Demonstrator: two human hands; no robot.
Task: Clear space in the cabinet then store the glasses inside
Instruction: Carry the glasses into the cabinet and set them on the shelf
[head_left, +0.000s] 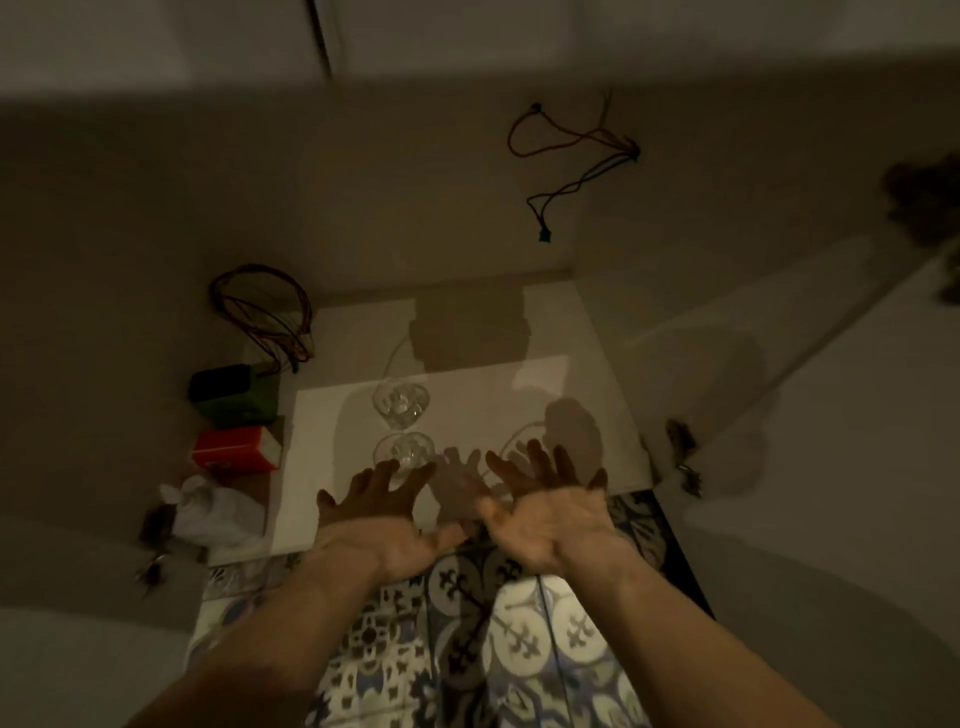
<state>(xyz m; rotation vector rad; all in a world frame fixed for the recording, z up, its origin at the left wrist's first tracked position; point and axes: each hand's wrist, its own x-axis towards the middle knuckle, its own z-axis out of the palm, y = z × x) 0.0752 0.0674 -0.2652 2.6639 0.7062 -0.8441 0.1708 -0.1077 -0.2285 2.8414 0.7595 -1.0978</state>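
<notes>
Down by the floor, from the head camera, both hands reach out over a white shelf that looks like the bottom of an open cabinet. The left hand is spread wide and holds nothing. The right hand is spread wide too, palm partly up, and also holds nothing. Both look a bit blurry.

Two glasses stand on the shelf, one behind the other. The near glass sits just past the left fingertips. The far glass stands right behind it, very close (I cannot tell if they touch).

What could go wrong? I think the left fingers could bump the near glass and knock it into the far one. Glass on a hard shelf could tip and crack. The light is dim and the glasses are clear, so they are hard to see.

Left of the shelf sit a dark green box, an orange box and a crumpled white bag. Loops of wire stand behind them. More coloured wires hang from the back wall. Below the arms, the floor has blue and white patterned tiles.
</notes>
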